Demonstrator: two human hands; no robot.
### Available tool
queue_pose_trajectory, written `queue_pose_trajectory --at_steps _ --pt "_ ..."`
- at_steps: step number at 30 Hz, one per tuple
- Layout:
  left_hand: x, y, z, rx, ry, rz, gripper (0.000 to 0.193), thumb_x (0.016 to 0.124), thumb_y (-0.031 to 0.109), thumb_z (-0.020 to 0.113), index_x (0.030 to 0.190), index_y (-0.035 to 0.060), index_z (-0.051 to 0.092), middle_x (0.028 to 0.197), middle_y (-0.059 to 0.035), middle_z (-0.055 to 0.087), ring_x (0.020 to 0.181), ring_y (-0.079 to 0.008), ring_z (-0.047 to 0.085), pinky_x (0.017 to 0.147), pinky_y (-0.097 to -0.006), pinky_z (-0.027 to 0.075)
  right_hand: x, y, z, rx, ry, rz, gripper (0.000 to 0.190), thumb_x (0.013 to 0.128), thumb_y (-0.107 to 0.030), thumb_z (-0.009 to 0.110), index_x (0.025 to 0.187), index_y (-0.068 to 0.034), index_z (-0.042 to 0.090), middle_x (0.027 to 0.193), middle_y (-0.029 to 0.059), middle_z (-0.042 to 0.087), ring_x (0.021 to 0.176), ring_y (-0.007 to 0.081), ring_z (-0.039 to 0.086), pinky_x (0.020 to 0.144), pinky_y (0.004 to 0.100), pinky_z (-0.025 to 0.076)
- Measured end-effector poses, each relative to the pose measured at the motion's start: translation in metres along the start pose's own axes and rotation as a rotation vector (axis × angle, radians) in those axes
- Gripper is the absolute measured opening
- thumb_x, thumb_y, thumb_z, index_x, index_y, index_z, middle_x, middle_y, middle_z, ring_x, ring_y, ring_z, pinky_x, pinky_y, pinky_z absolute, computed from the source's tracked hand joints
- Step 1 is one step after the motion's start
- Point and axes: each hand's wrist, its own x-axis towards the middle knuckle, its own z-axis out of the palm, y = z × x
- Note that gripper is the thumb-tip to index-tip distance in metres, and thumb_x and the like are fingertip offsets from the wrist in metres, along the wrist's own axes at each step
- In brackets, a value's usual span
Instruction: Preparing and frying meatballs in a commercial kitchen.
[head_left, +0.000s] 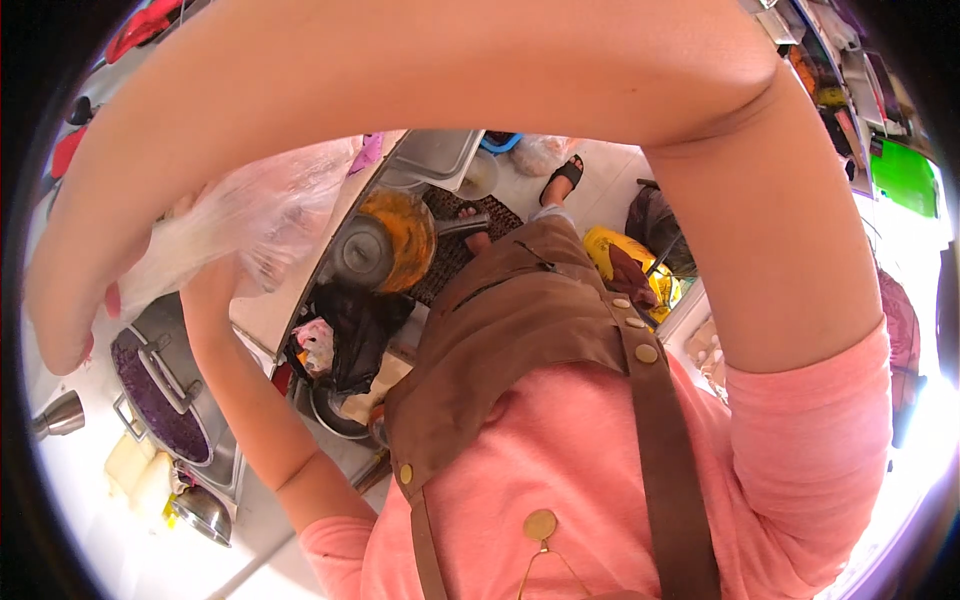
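My right arm crosses the top of the view, and my right hand (71, 315) is at the far left with its fingers bent down against a sheet or bag of clear plastic (292, 187). From below, my left forearm reaches up to the same plastic. My left hand (217, 270) is largely covered by its folds, so its fingers cannot be made out clearly. The crumpled plastic stretches between the hands, over the edge of a light counter (259, 315). Below them stands an oval metal pan (202, 420) of purple food with a metal handle or tool across it.
A metal bowl (202, 514) and a metal cup (64, 414) stand at the left. Under the counter are an orange-stained pot (409, 240), a black plastic bag (356, 330) and a metal tray (435, 157). A yellow bag (607, 247) lies on the floor, right of my apron.
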Motion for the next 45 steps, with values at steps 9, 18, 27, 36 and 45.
queue_pose_trajectory --at_steps 9,18,27,36,45 --pt "0.027 0.025 -0.035 -1.159 0.078 -0.153 0.015 0.077 0.014 0.051 0.065 0.0083 0.044 0.078 -0.0064 0.053 0.094 -0.0227 0.048 0.089 -0.036 0.034 -0.056 0.06 -0.061 -0.202 0.077 -0.153 0.02 0.079 -0.017 0.053 0.09 -0.001 0.057 0.079 0.0134 0.06 0.062 0.023 0.059 0.061 0.0305 0.047" --pt "0.02 0.035 -0.038 -1.428 0.029 -0.426 0.03 0.076 0.021 0.057 0.096 0.0001 0.054 0.083 -0.0041 0.053 0.086 -0.0149 0.049 0.079 -0.0269 0.037 -0.051 0.113 -0.114 -0.467 0.227 -0.347 0.016 0.079 -0.014 0.053 0.09 -0.002 0.057 0.08 0.0141 0.06 0.062 0.0239 0.058 0.063 0.0306 0.047" --pt "0.038 0.04 -0.032 -0.697 -0.002 -0.433 0.014 0.082 0.011 0.054 0.093 0.0035 0.06 0.097 -0.0058 0.056 0.089 -0.0138 0.049 0.078 -0.0265 0.038 -0.073 0.036 -0.139 -0.486 0.319 -0.217 0.014 0.079 -0.012 0.055 0.089 -0.003 0.058 0.083 0.0147 0.061 0.064 0.0255 0.058 0.065 0.0311 0.047" --pt "0.033 0.046 -0.065 -0.272 -0.115 -0.101 0.024 0.076 0.015 0.056 0.096 0.0021 0.053 0.102 -0.0152 0.051 0.09 -0.0333 0.049 0.076 -0.0359 0.04 -0.187 0.017 -0.102 0.132 0.27 0.367 0.015 0.085 -0.014 0.044 0.096 -0.008 0.052 0.057 0.0055 0.054 0.056 0.0184 0.054 0.054 0.0313 0.043" --pt "0.044 0.071 -0.079 -1.121 0.136 -0.454 0.011 0.085 0.008 0.045 0.09 0.0017 0.053 0.078 0.0004 0.053 0.071 -0.0072 0.05 0.064 -0.0231 0.041 -0.215 -0.039 -0.06 1.135 0.495 0.44 0.023 0.093 -0.026 0.039 0.087 -0.005 0.048 0.072 0.0101 0.06 0.065 0.0144 0.057 0.059 0.0258 0.046"
